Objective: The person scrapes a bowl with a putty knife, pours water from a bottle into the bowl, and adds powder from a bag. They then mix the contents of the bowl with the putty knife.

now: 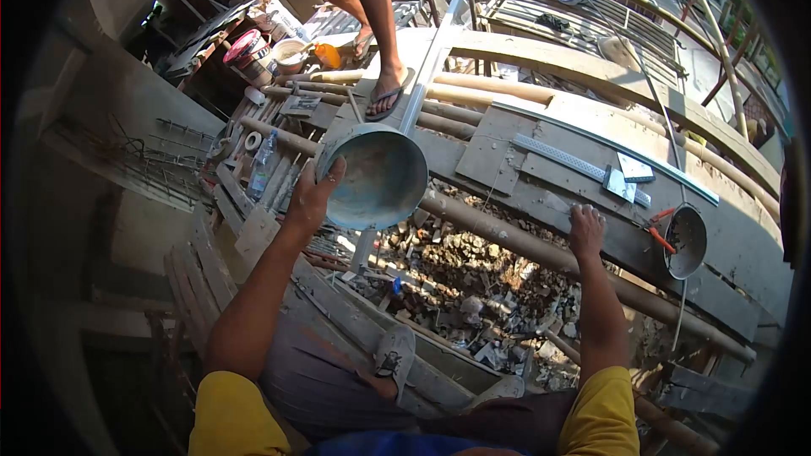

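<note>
Boards point(583, 156) lie ahead of you. The blue bowl point(380, 177) is by their near edge. A grey bowl point(688, 241) sits on them. Your left hand point(311, 201) pinches the blue bowl's rim. Your right hand point(587, 232), fingers bent, is near the boards; I can't tell if it's holding anything.

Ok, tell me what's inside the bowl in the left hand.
Inside, the bowl looks stained, with no loose object visible. The left hand hides a patch at one side.

Bowl point(378, 177): in left hand's point(311, 198) fingers. Bottle point(260, 171): left of these. Second bowl point(688, 241): on planks point(737, 289), right of right hand's point(586, 230) fingers.
</note>
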Demonstrator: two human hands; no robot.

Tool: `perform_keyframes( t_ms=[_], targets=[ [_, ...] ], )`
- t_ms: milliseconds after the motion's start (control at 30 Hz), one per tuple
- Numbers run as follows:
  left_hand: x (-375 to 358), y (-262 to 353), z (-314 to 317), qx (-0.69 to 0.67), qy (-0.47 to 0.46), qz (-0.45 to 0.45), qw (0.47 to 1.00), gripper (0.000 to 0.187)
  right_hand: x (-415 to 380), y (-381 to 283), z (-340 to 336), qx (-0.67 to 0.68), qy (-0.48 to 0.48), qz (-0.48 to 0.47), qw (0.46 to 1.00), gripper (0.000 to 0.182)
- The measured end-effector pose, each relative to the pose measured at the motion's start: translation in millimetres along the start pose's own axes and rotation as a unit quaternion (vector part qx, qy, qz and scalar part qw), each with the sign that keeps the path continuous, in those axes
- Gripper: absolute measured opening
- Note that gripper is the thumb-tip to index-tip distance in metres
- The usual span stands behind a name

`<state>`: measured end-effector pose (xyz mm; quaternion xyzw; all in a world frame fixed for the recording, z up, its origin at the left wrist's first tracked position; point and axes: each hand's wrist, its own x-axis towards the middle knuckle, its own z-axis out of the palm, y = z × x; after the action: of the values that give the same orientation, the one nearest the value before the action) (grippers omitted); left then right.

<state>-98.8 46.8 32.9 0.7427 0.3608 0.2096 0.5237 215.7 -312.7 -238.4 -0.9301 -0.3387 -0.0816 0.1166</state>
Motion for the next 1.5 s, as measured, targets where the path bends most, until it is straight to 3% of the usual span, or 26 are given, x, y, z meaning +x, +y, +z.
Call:
perform_keyframes(
  t_ms=[133,200,300,367,600,667,767,967,1133,1500],
  targets=[
    [-16,-11,-37,0.093,0.044,-0.042,0.994,0.082,22,-20,17,0.071,-0.054,-0.055,0.994,0.016],
    [-24,-14,-45,0.108,0.074,-0.053,0.99,0.084,24,-25,50,0.091,-0.045,-0.116,0.988,0.022],
    [-29,-26,-55,0.113,0.083,-0.082,0.987,0.088,30,-35,68,0.081,0.035,-0.161,0.983,0.017],
    [-35,-17,-53,0.105,0.067,-0.108,0.986,0.089,36,-40,66,0.082,0.044,-0.117,0.989,0.023],
    [-24,-25,-54,0.172,0.032,-0.146,0.974,0.085,40,-31,85,0.078,0.082,-0.139,0.984,0.033],
    [-22,-30,-46,0.205,0.067,-0.151,0.965,0.084,39,-31,89,0.078,0.061,-0.124,0.987,0.035],
    [-10,-37,-40,0.199,0.031,-0.125,0.972,0.079,43,-32,87,0.077,0.06,-0.125,0.987,0.039],
    [7,-23,-10,0.26,-0.018,-0.195,0.945,0.077,42,-26,101,0.07,0.069,-0.119,0.988,0.041],
    [24,-30,8,0.306,-0.057,-0.138,0.94,0.069,41,-22,112,0.058,0.035,-0.105,0.992,0.046],
    [55,-30,36,0.336,-0.101,-0.132,0.927,0.071,39,-20,114,0.052,0.003,-0.094,0.994,0.049]
  ],
)
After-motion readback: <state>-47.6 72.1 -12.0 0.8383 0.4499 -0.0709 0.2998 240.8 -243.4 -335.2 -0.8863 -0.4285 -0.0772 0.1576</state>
